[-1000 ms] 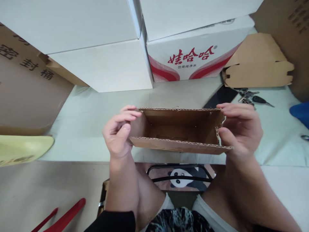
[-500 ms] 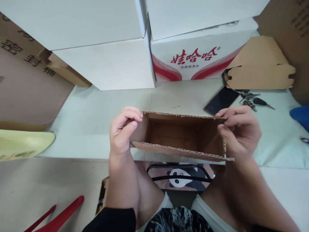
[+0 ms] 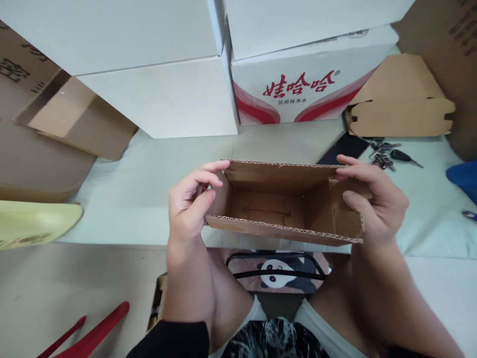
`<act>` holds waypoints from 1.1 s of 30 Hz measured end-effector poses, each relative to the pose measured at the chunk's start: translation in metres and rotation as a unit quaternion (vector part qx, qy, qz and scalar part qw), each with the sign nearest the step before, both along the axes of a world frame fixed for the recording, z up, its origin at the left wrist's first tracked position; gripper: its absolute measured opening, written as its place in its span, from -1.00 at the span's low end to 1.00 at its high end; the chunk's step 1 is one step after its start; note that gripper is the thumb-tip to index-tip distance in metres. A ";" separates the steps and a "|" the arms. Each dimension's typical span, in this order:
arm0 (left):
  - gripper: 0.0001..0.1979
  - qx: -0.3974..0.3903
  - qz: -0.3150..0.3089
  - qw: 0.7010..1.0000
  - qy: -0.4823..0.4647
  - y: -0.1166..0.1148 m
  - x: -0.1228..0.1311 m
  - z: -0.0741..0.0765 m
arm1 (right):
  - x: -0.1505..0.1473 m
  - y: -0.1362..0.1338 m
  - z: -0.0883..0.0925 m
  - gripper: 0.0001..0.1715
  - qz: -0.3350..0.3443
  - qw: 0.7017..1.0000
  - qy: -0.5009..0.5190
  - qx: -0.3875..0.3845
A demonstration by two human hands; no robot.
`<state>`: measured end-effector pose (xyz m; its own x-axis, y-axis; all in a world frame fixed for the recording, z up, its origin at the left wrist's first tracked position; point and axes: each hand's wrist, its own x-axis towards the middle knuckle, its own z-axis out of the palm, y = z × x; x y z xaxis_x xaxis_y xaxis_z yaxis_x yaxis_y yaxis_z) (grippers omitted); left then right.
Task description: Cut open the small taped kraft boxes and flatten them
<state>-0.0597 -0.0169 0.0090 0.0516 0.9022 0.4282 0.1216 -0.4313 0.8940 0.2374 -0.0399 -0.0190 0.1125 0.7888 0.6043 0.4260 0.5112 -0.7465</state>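
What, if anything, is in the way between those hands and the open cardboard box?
Nothing visible: the left hand and right hand hold the cardboard box at its two ends. The phone and keys lie beyond, not in between.

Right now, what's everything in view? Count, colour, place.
Open cardboard box: 1, brown, between hands
Plain boxes: 3, white, back
Printed box: 1, white and red, back
Tan carton: 1, tan, back right
Brown cartons: several, brown, left and right edges
Phone-like slab: 1, black, beyond box
Key bunch: 1, black and metallic, right of slab
Blue item: 1, blue, right edge, unclear
Yellow item: 1, yellow, left edge
Red pieces: 2, red, lower left
Table cover: 1, pale green, under hands
Black frame: 1, black, below table edge
Panda print: 1, black and white, behind frame
Left hand: 1, bare, box's left end
Right hand: 1, bare, box's right end
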 end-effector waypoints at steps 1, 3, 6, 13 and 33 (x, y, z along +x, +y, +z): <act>-0.80 -0.006 -0.009 1.000 -0.007 0.000 0.001 -0.001 | 0.000 -0.001 -0.001 -0.60 0.001 1.000 0.015 -0.013; -0.83 -0.023 -0.026 0.999 -0.026 0.001 0.002 -0.003 | 0.001 -0.003 -0.002 -0.66 0.002 0.999 0.039 -0.031; -0.77 -0.046 -0.038 0.996 -0.066 0.003 0.004 -0.006 | 0.003 -0.005 -0.001 -0.70 0.036 0.998 0.037 -0.042; -0.82 -0.061 -0.004 0.995 -0.075 0.004 0.006 -0.007 | 0.007 -0.003 0.003 -0.53 0.169 0.986 -0.009 -0.005; -0.87 -0.146 -0.077 0.984 -0.061 0.009 0.008 -0.014 | 0.017 -0.005 -0.006 -0.26 0.224 0.969 -0.057 -0.083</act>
<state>-0.0520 -0.0078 -0.0054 0.1623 0.9730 0.1643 -0.0418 -0.1596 0.9863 0.2547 -0.0448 -0.0250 -0.3245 0.8301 0.4534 0.2736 0.5413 -0.7951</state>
